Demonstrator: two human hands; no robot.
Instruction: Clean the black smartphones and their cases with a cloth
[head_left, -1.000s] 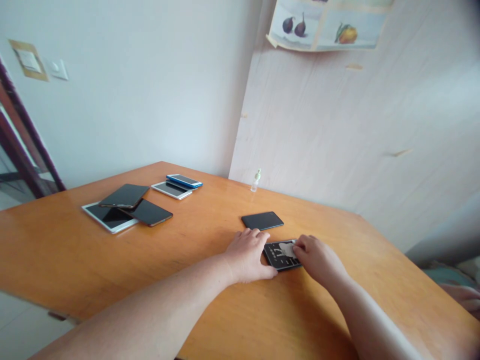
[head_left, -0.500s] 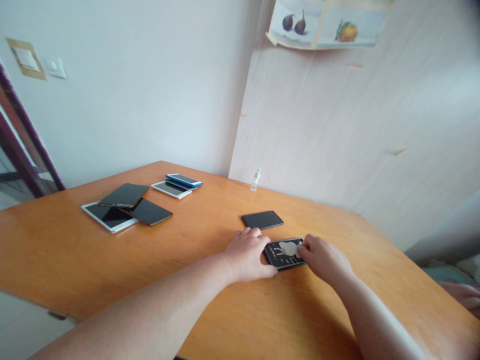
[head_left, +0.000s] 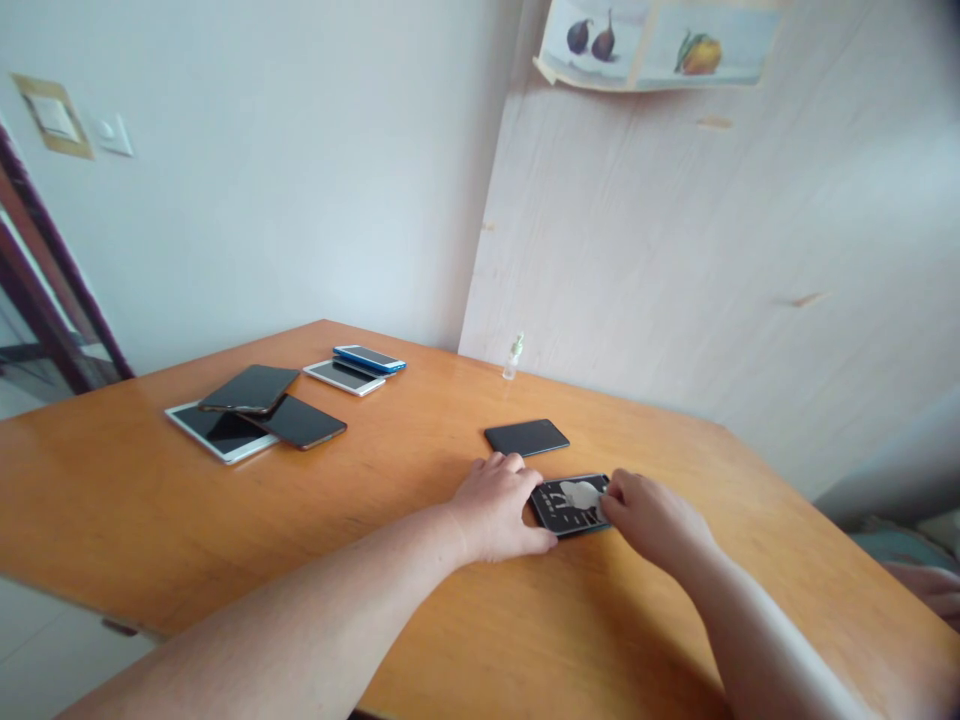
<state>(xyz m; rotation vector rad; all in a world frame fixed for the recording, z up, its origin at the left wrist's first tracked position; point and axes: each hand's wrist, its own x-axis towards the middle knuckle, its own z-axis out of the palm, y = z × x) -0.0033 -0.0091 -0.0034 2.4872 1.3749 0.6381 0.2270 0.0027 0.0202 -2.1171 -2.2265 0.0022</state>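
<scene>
A phone [head_left: 555, 512] with a black face and white markings lies flat on the wooden table in front of me. My left hand [head_left: 501, 508] braces its left end, fingers at the far corner and thumb at the near one. Curled into a pinch, my right hand [head_left: 651, 515] rests at the phone's right end. A pale white patch [head_left: 580, 495] reaches from those fingertips over the phone's face; whether it is a thin wipe or part of the printed pattern I cannot tell. Just behind lies another dark phone [head_left: 526, 438].
Left on the table [head_left: 420, 440], two dark devices [head_left: 251, 388] [head_left: 304, 422] overlap a white tablet [head_left: 196, 424]. Farther back, a blue-edged phone [head_left: 371, 358] leans on a white one [head_left: 343, 377]. A small spray bottle [head_left: 513, 360] stands near the wall. A person's hand [head_left: 926, 590] shows at far right.
The pale patch on the phone's face has a slightly different outline beside my right fingertips. Both hands keep nearly the same place, and the view has shifted a little.
</scene>
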